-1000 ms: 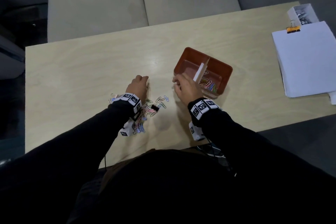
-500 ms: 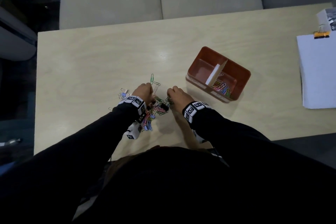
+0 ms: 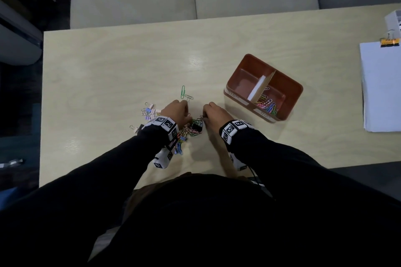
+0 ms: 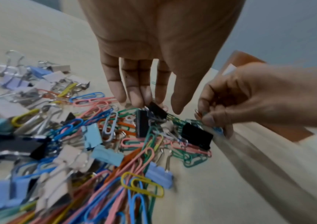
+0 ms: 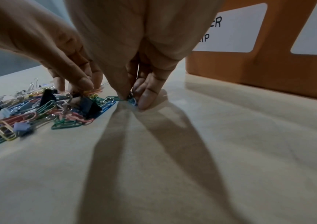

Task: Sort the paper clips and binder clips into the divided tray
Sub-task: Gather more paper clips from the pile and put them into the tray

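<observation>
Tray (image 5: 268, 72) label partly reading "ER / IP", right hand (image 5: 134, 45) pinching paper clips (image 5: 131, 99), left hand (image 4: 154, 45) fingers straight.

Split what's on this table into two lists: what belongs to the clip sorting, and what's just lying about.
Job: clip pile, tray, clips in tray, left hand, right hand pinching paper clips.

Lying about: paper stack, orange clip, white box.
</observation>
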Demonstrator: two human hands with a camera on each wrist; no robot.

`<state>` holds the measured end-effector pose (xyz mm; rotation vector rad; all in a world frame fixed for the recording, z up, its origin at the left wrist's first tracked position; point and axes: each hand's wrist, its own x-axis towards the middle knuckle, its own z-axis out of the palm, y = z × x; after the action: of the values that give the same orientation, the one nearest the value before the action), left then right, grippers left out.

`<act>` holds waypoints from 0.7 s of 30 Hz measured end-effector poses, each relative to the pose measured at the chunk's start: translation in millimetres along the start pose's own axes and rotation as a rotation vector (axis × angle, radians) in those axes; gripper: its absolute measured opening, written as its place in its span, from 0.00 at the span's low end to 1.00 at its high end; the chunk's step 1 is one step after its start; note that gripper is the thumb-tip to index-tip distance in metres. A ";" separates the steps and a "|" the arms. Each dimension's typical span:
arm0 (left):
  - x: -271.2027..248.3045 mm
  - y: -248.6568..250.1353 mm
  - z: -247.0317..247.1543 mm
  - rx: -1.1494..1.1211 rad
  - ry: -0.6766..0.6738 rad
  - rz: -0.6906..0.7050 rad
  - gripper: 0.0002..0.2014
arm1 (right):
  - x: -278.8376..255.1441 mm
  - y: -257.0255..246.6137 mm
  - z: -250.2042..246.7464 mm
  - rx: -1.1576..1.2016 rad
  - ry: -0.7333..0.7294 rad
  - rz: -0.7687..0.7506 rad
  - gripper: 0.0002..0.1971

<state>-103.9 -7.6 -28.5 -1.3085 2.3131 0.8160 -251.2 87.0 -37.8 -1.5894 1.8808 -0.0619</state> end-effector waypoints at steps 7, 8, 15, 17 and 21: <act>-5.6 15.8 9.7 0.079 0.020 0.078 0.15 | -3.3 2.7 -5.6 0.088 0.035 0.071 0.06; -5.6 16.9 10.7 0.084 0.018 0.089 0.14 | -4.5 2.6 -6.7 0.094 0.034 0.073 0.06; -4.7 21.7 10.3 0.044 0.063 0.104 0.07 | -11.6 1.8 -13.1 0.152 0.065 0.087 0.04; -5.9 20.2 10.3 0.019 0.060 0.098 0.06 | -14.1 1.1 -14.4 0.181 0.086 0.089 0.04; -7.2 15.9 1.6 0.001 0.079 0.087 0.04 | -15.8 0.5 -17.7 0.229 0.116 0.086 0.06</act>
<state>-113.9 4.5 -20.8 -1.2690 2.4469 0.8038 -260.0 94.6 -17.1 -1.3748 1.9501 -0.3262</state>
